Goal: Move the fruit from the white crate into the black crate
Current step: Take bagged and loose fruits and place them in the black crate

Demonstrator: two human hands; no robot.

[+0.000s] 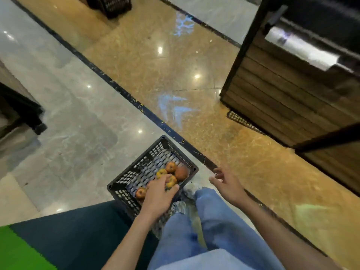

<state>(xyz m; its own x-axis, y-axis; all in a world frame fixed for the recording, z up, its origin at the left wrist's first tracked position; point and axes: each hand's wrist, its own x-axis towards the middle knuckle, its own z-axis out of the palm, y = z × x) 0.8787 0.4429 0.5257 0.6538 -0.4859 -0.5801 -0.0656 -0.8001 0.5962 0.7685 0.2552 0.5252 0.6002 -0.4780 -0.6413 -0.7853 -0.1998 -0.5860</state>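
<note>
Down at the far left, a bright green patch point(21, 248) fills the bottom corner, and a dark teal surface point(78, 236) lies just beside it, running under the near end of the black crate point(124, 179). The crate sits on the glossy grey floor point(74, 117), turned at an angle, its slatted walls and mesh bottom open to the camera. Several orange-yellow fruit point(182, 173) lie clustered toward its right-hand side: two rounder ones near the far right wall, a smaller yellowish one beside them, and another one apart near the front wall. The left hand point(158, 197) reaches down into the crate from the near side, its fingers curled over a yellow-orange fruit point(171, 182) among the cluster; the grip looks closed around it, though motion blur softens the fingertips. Right of the crate, blue jeans point(214, 227) and a pale shoe point(190, 190) show beneath the arms. Further right, the right hand point(227, 184) hovers over the floor with its grip released, fingers spread loosely and holding nothing. A dark stripe point(120, 88) crosses the floor diagonally, dividing grey tiles from amber ones. At the upper right stands a wooden slatted stand point(282, 98) with a black frame. The white crate does not appear in this view.
</note>
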